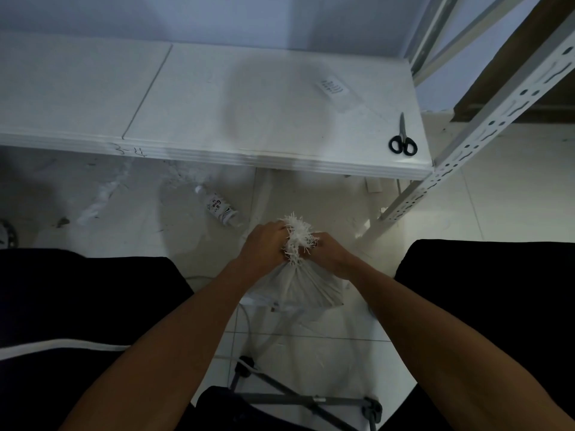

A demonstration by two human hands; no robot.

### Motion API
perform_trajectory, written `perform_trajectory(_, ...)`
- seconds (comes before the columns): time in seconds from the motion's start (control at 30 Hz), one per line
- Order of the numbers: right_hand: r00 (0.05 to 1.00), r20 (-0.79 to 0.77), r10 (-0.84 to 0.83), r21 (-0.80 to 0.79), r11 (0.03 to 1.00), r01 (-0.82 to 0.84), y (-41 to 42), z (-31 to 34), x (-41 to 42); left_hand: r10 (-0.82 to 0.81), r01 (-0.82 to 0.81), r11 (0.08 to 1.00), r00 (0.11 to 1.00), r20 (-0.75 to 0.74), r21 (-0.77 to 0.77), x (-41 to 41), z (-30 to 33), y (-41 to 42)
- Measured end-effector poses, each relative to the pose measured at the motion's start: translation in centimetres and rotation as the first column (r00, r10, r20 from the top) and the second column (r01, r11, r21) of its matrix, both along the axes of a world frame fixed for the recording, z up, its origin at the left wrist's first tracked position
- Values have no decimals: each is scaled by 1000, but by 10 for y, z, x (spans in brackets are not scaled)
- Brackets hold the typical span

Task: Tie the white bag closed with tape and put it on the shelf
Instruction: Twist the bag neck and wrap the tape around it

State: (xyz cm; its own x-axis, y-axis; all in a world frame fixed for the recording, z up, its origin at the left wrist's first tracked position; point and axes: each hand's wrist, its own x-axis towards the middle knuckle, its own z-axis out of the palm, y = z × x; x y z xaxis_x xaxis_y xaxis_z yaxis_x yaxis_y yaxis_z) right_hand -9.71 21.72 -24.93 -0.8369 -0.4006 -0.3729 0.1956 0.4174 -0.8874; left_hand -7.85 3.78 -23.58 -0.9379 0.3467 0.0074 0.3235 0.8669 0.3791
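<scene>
Tiled floor, dim light; white shelf board (pixel 249 119) runs across the upper frame with scissors (pixel 402 139) near its right end, a bottle (pixel 220 207) lying on the floor below it. White bag (pixel 306 286) sits on the floor at lower centre between the knees, left hand (pixel 266 248) and right hand (pixel 328 250) both clenched around its bunched neck (pixel 297 241), probably to keep the mouth gathered for tying. No tape visible, so closure looks not yet done.
</scene>
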Motion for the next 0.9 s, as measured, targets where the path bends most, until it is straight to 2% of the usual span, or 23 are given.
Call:
perform_trajectory(0.1, 1000, -7, 23, 44, 999, -22, 0, -3, -2, -35, 30, 997, 997, -63, -71, 0, -2, -1)
perform_trajectory(0.2, 998, -20, 59, 95, 994, -57, 0, -5, -2, -13, 13, 1000, 1000, -13, -23, 2, -2, 0)
perform_trajectory(0.37, 999, 42, -1, 42, 999, -1, -1, -1, 0, 94, -95, 995, 993, 65, 19, -3, -3, 0)
perform_trajectory(0.53, 1000, 14, -20, 11, 1000, 19, -3, 3, 2, 166, -166, 981, 986, -10, -95, -2, -7, 1)
perform_trajectory(0.7, 994, -106, -19, 113, 993, 31, -6, -2, 3, 232, -235, 944, 972, -42, -232, -4, -5, -1)
perform_trajectory(0.77, 985, -169, -35, 171, 983, 64, -7, -3, 4, 250, -246, 950, 968, -6, -194, -2, -3, 2)
perform_trajectory(0.9, 949, -313, -35, 261, 957, 122, -11, 2, 12, 335, -340, 940, 929, 154, 6, 4, -5, 2)
